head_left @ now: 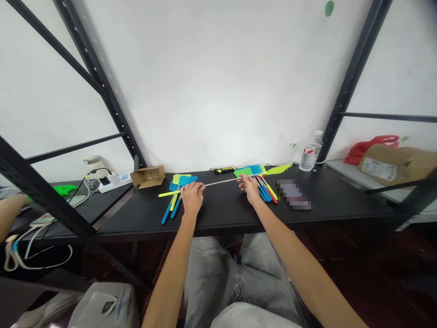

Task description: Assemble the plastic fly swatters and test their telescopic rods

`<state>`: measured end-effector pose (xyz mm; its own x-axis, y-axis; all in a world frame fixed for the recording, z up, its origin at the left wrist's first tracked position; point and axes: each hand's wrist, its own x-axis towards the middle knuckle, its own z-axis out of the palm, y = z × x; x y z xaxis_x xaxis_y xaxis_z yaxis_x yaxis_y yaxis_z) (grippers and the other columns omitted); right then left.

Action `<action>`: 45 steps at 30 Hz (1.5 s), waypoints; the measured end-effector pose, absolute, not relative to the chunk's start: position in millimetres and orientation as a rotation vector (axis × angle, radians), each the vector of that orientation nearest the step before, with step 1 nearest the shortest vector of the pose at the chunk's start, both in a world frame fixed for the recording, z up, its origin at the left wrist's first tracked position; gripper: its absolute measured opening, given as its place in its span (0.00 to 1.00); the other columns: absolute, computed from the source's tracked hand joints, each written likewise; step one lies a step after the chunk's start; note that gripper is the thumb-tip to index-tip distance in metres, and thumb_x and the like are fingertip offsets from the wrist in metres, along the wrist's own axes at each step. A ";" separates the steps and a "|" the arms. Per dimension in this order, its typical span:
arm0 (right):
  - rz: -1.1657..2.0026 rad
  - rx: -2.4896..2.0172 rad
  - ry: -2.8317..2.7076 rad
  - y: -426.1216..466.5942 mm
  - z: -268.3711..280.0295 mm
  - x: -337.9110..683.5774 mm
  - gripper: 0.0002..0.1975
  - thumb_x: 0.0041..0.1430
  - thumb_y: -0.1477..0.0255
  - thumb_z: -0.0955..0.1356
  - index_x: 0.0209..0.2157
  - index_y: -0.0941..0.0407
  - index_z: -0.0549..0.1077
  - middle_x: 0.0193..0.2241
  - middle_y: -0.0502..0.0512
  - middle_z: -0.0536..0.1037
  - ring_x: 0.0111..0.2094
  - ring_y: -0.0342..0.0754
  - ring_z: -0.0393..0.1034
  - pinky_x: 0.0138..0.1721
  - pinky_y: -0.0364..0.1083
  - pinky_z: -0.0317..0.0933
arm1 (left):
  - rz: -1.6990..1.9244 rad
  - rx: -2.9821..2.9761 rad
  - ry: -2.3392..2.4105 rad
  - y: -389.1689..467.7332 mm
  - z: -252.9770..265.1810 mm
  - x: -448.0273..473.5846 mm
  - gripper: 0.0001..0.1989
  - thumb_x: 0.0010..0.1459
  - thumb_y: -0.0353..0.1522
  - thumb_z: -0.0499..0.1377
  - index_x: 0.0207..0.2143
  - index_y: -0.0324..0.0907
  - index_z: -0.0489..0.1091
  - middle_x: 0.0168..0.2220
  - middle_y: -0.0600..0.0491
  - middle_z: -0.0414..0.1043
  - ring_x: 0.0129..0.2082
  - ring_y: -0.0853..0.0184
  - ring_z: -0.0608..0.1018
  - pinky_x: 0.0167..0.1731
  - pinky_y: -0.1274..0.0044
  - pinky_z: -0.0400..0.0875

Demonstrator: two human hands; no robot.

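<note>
A telescopic fly swatter [221, 182] is stretched out sideways above the black tabletop. Its yellow handle points left, its thin metal rod runs across the middle, and its yellow-green head is at the right. My left hand [192, 198] is closed round the rod near the handle. With thumb and fingers, my right hand [249, 187] pinches the rod toward the head end. Under and beside my left hand lie several swatters with blue and yellow heads [184, 180]. Another group of swatters, with blue, red and yellow handles [269, 191], lies just right of my right hand.
An open cardboard box [148, 176] stands at the back left; a yellow-black utility knife [225, 170] lies by the wall. At right are a water bottle [310, 152] and a blurred-out flat object [293, 195]. Black rack posts [114, 107] frame the table. Another person's arm [12, 212] shows at far left.
</note>
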<state>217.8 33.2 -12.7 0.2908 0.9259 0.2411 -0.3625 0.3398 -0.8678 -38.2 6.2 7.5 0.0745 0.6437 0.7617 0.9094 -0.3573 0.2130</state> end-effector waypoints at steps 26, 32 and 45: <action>0.950 -0.753 -0.664 38.6 -11.0 220.7 0.28 0.59 0.43 0.60 0.36 0.54 0.72 0.24 0.52 0.76 0.18 0.43 0.67 0.18 0.41 0.57 | -1.317 -1.733 -1.811 4.2 11.0 -43.3 0.06 0.59 0.31 0.56 0.36 0.46 0.74 0.43 0.47 0.73 0.50 0.52 0.69 0.49 0.61 0.58; 0.969 -0.731 -0.650 39.4 -10.6 220.2 0.26 0.59 0.45 0.62 0.33 0.55 0.72 0.24 0.52 0.76 0.18 0.41 0.66 0.17 0.40 0.56 | -1.331 -1.795 -1.799 10.6 7.9 -45.6 0.07 0.60 0.33 0.57 0.38 0.47 0.75 0.44 0.48 0.74 0.50 0.51 0.69 0.50 0.60 0.56; 0.973 -0.726 -0.596 35.8 -7.3 222.5 0.26 0.58 0.44 0.62 0.39 0.53 0.67 0.27 0.51 0.77 0.20 0.42 0.67 0.19 0.41 0.57 | -1.264 -1.839 -1.713 13.5 5.0 -41.1 0.16 0.65 0.31 0.48 0.41 0.47 0.76 0.44 0.47 0.76 0.47 0.56 0.71 0.56 0.60 0.49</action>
